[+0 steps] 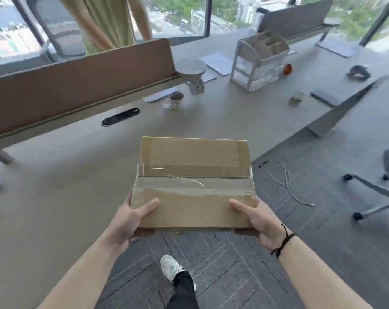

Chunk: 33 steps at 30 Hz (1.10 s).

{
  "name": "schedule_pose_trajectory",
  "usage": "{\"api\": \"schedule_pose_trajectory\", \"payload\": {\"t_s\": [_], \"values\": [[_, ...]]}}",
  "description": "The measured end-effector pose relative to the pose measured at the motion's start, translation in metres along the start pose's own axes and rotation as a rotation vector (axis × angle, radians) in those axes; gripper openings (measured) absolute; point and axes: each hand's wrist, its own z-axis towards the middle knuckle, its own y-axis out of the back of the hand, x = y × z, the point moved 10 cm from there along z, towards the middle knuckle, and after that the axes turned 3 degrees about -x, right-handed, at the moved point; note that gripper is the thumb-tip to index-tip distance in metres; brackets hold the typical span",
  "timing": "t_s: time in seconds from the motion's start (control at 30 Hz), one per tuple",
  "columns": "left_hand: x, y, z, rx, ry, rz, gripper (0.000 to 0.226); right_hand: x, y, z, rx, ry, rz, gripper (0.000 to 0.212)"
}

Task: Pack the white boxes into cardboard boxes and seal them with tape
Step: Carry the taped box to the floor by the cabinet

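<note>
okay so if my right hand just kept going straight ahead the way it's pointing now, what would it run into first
Your right hand grips the cardboard box and points forward over the grey desk. The desktop ahead looks free; further on that line stand a tape roll and a clear drawer organizer, though depth is unclear.

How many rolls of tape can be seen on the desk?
2: one tape roll near the brown divider, the other tape roll just behind it. More may be hidden.

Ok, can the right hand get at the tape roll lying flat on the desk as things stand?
Probably not yet: the right hand and left hand both hold the cardboard box, and the tape roll lies well beyond it.
</note>
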Motion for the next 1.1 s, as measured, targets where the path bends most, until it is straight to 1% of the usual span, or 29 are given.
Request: {"api": "schedule_pose_trajectory", "payload": {"t_s": [0.1,0.2,0.33,0.43,0.57,0.7,0.77,0.8,0.97,1.03,1.1], "values": [[-0.014,-0.079,-0.019,0.121,-0.039,0.120,0.048,-0.008,0.081,-0.049,-0.119,0.054,0.103,0.049],[-0.023,-0.168,-0.043,0.254,-0.095,0.225,0.044,-0.022,0.163,-0.105,-0.262,0.112,0.228,0.042],[-0.022,-0.290,-0.092,0.484,-0.162,0.347,0.041,-0.053,0.262,-0.176,-0.439,0.151,0.384,0.051],[-0.015,-0.371,-0.130,0.625,-0.201,0.424,0.038,-0.077,0.324,-0.222,-0.580,0.177,0.494,0.053],[0.004,-0.463,-0.163,0.764,-0.208,0.503,0.036,-0.112,0.389,-0.263,-0.730,0.161,0.590,0.058],[0.034,-0.555,-0.179,0.904,-0.173,0.544,0.031,-0.140,0.445,-0.285,-0.861,0.108,0.675,0.060],[0.053,-0.601,-0.182,0.961,-0.144,0.570,0.029,-0.151,0.473,-0.295,-0.936,0.074,0.703,0.068],[0.061,-0.623,-0.185,0.983,-0.124,0.585,0.028,-0.155,0.487,-0.300,-0.973,0.055,0.716,0.069],[0.092,-0.727,-0.208,1.125,-0.042,0.624,0.028,-0.160,0.556,-0.326,-1.113,0.031,0.777,0.058],[0.098,-0.763,-0.220,1.174,-0.028,0.637,0.028,-0.160,0.578,-0.334,-1.145,0.043,0.805,0.060],[0.102,-0.794,-0.229,1.205,-0.029,0.667,0.028,-0.163,0.598,-0.338,-1.173,0.034,0.821,0.067]]}}
